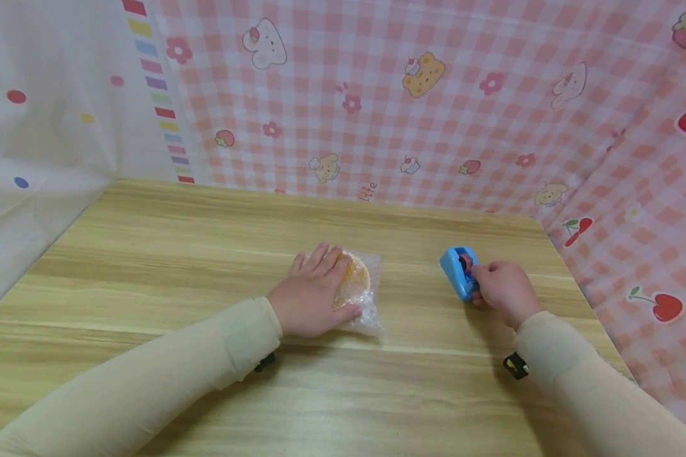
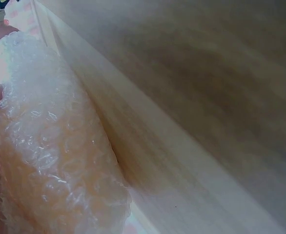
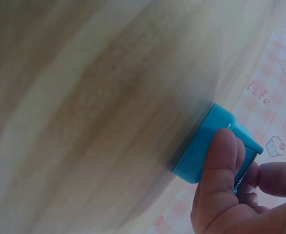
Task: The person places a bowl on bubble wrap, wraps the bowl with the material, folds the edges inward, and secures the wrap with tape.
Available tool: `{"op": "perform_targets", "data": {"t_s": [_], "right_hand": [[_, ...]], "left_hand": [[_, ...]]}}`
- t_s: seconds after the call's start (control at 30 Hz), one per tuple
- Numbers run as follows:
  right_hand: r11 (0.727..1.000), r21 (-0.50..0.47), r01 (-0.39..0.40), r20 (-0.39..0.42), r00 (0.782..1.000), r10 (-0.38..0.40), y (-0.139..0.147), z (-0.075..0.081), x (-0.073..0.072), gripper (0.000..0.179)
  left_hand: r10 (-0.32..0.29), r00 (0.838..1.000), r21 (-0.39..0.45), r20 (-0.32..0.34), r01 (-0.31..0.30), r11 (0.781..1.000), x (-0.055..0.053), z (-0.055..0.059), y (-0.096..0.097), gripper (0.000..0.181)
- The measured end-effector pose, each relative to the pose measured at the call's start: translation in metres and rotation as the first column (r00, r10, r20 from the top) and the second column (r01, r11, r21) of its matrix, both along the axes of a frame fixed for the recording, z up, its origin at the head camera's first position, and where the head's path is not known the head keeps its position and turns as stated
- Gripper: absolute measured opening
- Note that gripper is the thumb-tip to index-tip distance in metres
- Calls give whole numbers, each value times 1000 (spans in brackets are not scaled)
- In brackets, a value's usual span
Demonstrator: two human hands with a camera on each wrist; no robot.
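My left hand (image 1: 309,297) lies with straight, spread fingers on a bubble-wrap package (image 1: 368,314). Through the clear wrap shows a round yellow-orange thing (image 1: 359,274), partly hidden by the fingers. The left wrist view has the bubbled wrap (image 2: 60,141) close up, fingers at its left edge. To the right, my right hand (image 1: 507,289) grips the cutter end of a small blue tape dispenser (image 1: 451,268) holding a dark reddish roll (image 1: 465,261). In the right wrist view, a finger lies along the dispenser's side (image 3: 206,139), near its serrated cutter (image 3: 245,170).
Both hands work over a wood-grain table (image 1: 377,393). A pink checked cloth (image 1: 366,114) with cartoon prints hangs behind it and continues along the right side. At the left hangs a white sheet (image 1: 46,146) with coloured dots. Small dark devices (image 1: 516,366) show under the wrists.
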State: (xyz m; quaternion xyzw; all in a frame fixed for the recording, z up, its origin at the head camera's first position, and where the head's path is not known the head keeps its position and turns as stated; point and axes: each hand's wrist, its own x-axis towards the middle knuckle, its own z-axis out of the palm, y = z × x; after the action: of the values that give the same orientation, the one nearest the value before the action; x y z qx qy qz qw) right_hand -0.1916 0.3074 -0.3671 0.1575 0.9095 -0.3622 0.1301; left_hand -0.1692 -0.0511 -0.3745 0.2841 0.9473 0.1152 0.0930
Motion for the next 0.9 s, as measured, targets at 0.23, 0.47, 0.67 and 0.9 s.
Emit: {"op": "perform_targets", "data": {"t_s": [0.23, 0.47, 0.67, 0.9], "right_hand": [[998, -53, 28, 7, 1000, -28, -2, 0, 0, 49], [998, -57, 36, 42, 999, -34, -3, 4, 2, 47], [998, -61, 31, 47, 998, -29, -1, 4, 3, 47], [994, -102, 47, 31, 999, -44, 1, 4, 5, 43]], "left_hand": [[0, 1000, -3, 3, 0, 1000, 0, 0, 0, 96], [3, 1000, -4, 4, -3, 1000, 0, 0, 0, 95], [2, 1000, -2, 3, -2, 1000, 0, 0, 0, 95], [-3, 1000, -3, -10, 3, 1000, -1, -1, 1, 94]]}}
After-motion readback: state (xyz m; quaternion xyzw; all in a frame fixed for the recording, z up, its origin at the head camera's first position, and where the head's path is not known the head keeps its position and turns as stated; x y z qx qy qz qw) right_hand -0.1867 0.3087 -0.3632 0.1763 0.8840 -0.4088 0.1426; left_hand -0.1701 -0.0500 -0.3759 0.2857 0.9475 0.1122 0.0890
